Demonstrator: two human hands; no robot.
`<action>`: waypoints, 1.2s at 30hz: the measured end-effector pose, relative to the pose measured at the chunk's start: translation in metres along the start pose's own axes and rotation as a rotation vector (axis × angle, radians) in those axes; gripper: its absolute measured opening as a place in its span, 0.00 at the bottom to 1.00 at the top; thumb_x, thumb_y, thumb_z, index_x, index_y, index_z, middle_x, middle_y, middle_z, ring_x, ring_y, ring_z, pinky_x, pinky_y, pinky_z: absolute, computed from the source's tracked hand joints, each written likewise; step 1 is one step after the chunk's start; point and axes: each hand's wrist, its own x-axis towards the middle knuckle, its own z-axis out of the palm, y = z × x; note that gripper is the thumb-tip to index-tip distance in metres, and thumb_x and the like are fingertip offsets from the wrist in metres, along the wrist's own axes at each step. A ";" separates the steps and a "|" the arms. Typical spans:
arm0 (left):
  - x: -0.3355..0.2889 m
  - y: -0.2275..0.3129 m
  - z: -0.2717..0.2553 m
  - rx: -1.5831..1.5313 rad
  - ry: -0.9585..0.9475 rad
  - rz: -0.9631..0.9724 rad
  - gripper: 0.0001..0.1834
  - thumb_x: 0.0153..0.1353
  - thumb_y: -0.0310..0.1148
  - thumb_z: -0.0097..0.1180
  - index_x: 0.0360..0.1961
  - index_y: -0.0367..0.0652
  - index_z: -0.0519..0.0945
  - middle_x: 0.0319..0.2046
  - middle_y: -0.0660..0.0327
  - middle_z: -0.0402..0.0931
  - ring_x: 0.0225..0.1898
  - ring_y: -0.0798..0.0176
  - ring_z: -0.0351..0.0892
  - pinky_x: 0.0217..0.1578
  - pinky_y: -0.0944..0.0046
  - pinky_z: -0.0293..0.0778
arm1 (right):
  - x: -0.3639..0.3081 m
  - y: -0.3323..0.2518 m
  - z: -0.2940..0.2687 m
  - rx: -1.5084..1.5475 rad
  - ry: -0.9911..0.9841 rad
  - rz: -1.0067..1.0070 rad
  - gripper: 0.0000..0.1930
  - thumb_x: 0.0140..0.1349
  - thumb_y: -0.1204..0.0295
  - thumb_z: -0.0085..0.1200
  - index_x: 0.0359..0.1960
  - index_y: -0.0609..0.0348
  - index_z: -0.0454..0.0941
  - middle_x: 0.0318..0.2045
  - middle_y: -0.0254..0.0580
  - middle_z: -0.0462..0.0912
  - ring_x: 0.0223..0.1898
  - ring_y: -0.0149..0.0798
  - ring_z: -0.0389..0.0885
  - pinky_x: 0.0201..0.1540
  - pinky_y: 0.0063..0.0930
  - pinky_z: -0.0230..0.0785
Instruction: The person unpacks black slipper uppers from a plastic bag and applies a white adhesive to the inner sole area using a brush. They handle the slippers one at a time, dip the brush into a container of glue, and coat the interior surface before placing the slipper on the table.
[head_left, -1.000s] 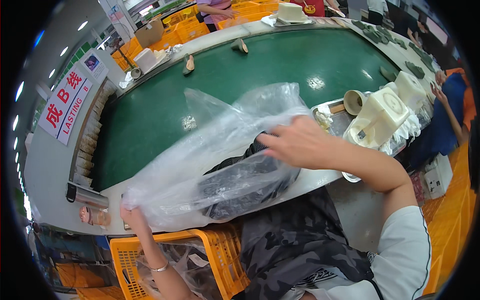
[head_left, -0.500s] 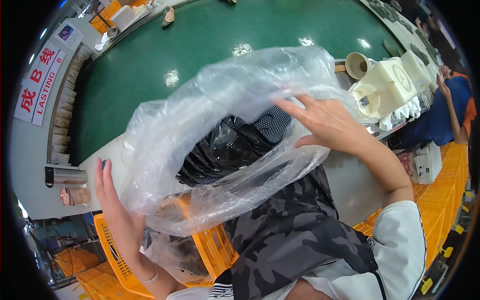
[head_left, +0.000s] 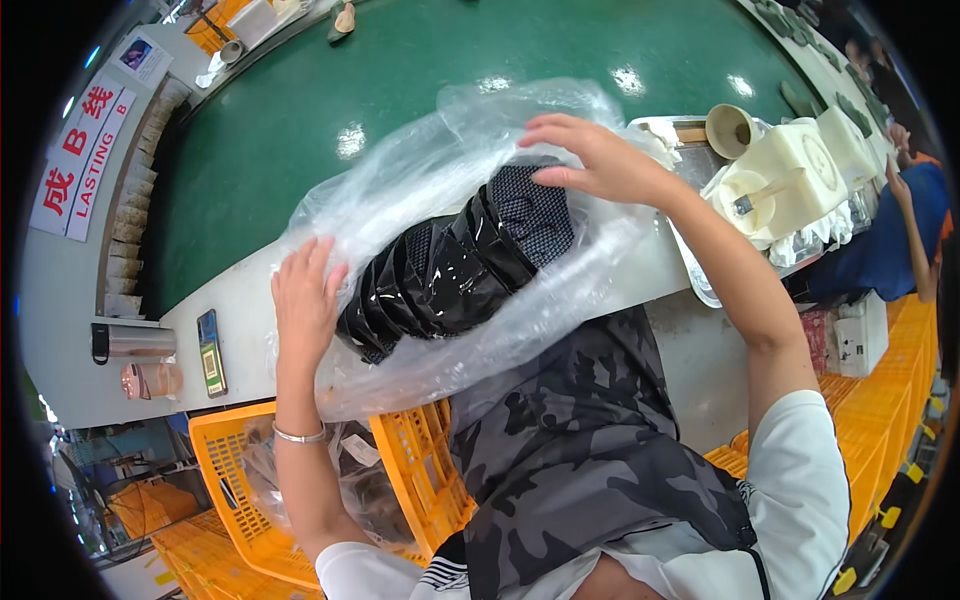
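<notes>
A clear plastic bag [head_left: 400,200] lies wide-mouthed across the pale table edge in front of me. In its opening shows a row of overlapping glossy black pieces [head_left: 440,270] with dotted grey-black mesh; their exact kind I cannot make out. My left hand [head_left: 308,295] rests at the bag's left side, fingers stretched and slightly apart. Over the far right end of the pieces is my right hand [head_left: 585,160], thumb apart from its extended fingers, touching or just above the mesh and film. Neither hand is closed on anything.
A green belt [head_left: 430,80] runs beyond the table. At left lie a phone [head_left: 211,352], a metal flask [head_left: 140,342] and a pinkish jar [head_left: 150,380]. Below is a yellow crate [head_left: 235,413] holding plastic-wrapped items. To the right are a cream jug [head_left: 790,180], a cup [head_left: 730,131] and a co-worker [head_left: 885,235].
My left hand has moved right and up, uncovering the phone. My right hand has gone up and left. The bag has sunk lower around the black pieces, exposing more of them.
</notes>
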 end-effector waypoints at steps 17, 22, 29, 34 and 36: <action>0.002 0.082 -0.010 -0.247 -0.113 0.232 0.57 0.21 0.58 0.70 0.57 0.44 0.67 0.60 0.53 0.60 0.59 0.41 0.58 0.56 0.44 0.56 | -0.014 -0.068 0.087 0.332 -0.174 0.085 0.31 0.45 0.50 0.63 0.34 0.70 0.72 0.27 0.59 0.78 0.33 0.56 0.79 0.36 0.40 0.70; 0.004 0.079 -0.010 -0.304 -0.108 0.219 0.56 0.20 0.56 0.71 0.55 0.42 0.68 0.59 0.53 0.60 0.58 0.41 0.58 0.56 0.44 0.56 | -0.020 -0.070 0.101 0.593 -0.091 -0.002 0.29 0.45 0.58 0.65 0.42 0.70 0.69 0.36 0.59 0.78 0.39 0.55 0.78 0.41 0.37 0.69; 0.001 0.078 -0.011 -0.256 -0.078 0.239 0.40 0.23 0.46 0.73 0.41 0.39 0.73 0.55 0.53 0.64 0.54 0.44 0.63 0.53 0.50 0.61 | -0.054 -0.096 0.002 1.017 -0.003 0.040 0.31 0.42 0.63 0.68 0.45 0.69 0.69 0.34 0.49 0.78 0.34 0.40 0.79 0.39 0.26 0.69; -0.002 0.053 -0.009 -0.316 -0.095 0.133 0.32 0.24 0.37 0.72 0.33 0.40 0.69 0.54 0.48 0.66 0.50 0.45 0.67 0.48 0.55 0.67 | -0.098 -0.087 -0.051 0.999 0.239 0.080 0.32 0.40 0.62 0.70 0.44 0.69 0.70 0.33 0.47 0.79 0.34 0.38 0.79 0.39 0.26 0.71; -0.007 0.031 -0.016 -0.332 -0.049 0.025 0.31 0.24 0.35 0.72 0.32 0.40 0.69 0.52 0.46 0.68 0.49 0.44 0.67 0.47 0.54 0.67 | -0.119 -0.092 -0.068 0.940 0.360 0.104 0.32 0.39 0.61 0.71 0.43 0.69 0.71 0.32 0.45 0.79 0.34 0.38 0.79 0.39 0.26 0.71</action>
